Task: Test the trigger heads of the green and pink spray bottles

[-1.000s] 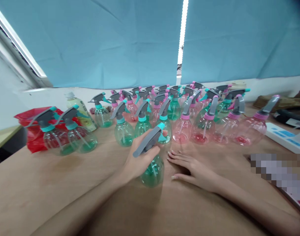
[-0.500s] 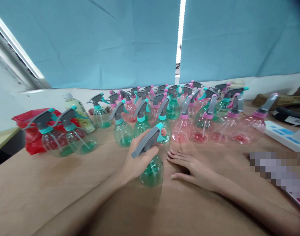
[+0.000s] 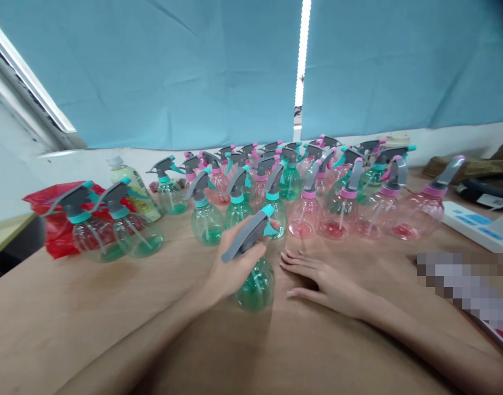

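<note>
A green see-through spray bottle (image 3: 255, 288) with a grey head and turquoise nozzle stands upright on the table in front of me. My left hand (image 3: 230, 263) is closed around its neck, below the grey head; the collar is hidden by the fingers. To its right, my right hand (image 3: 317, 277) lies on the tabletop with fingers stretched out, apart from the bottle and holding nothing. Just beyond the hands is a row of more spray bottles, among them a green one (image 3: 208, 225) and a pink one (image 3: 304, 216).
Two green spray bottles (image 3: 138, 236) stand at the left before a red plastic bag (image 3: 62, 233) and a pale bottle (image 3: 142, 189). Several spray bottles crowd the back. At right are a white power strip (image 3: 474, 225), a black coiled item (image 3: 486, 192) and a blurred-out patch.
</note>
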The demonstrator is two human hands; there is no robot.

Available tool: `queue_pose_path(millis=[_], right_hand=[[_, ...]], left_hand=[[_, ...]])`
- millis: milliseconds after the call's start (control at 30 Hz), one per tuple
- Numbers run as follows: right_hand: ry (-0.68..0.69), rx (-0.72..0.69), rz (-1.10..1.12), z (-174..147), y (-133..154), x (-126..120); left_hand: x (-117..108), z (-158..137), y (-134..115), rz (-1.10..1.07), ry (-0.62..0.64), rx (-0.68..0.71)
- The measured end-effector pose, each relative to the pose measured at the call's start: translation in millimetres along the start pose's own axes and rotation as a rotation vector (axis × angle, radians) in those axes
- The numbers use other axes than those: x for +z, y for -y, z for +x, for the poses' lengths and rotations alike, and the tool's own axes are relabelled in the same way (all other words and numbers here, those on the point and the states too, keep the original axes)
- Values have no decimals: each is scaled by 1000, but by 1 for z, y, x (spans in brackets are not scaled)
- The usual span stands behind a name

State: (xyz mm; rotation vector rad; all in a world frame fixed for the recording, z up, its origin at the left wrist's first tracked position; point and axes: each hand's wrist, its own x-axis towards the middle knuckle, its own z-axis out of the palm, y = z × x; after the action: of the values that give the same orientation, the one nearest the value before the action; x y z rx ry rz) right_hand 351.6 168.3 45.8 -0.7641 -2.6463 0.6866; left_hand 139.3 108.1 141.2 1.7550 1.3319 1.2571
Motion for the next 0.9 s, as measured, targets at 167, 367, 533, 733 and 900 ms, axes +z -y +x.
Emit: queue_pose_path(millis=[167, 367, 533, 733, 900], right_hand=[[-11, -11, 10, 0, 0, 1], [-35, -34, 32, -1, 0, 1], [-51, -40, 48, -1, -2, 2], [-32, -23, 31, -1, -3, 3], [-28, -22, 16, -1, -2, 2]], left_hand=[[0, 0, -2, 99, -55, 34], [0, -1, -5, 145, -78, 50], [1, 0, -3, 110, -73, 48], [0, 0, -2, 79, -75, 40], [2, -2, 0, 113, -84, 39]])
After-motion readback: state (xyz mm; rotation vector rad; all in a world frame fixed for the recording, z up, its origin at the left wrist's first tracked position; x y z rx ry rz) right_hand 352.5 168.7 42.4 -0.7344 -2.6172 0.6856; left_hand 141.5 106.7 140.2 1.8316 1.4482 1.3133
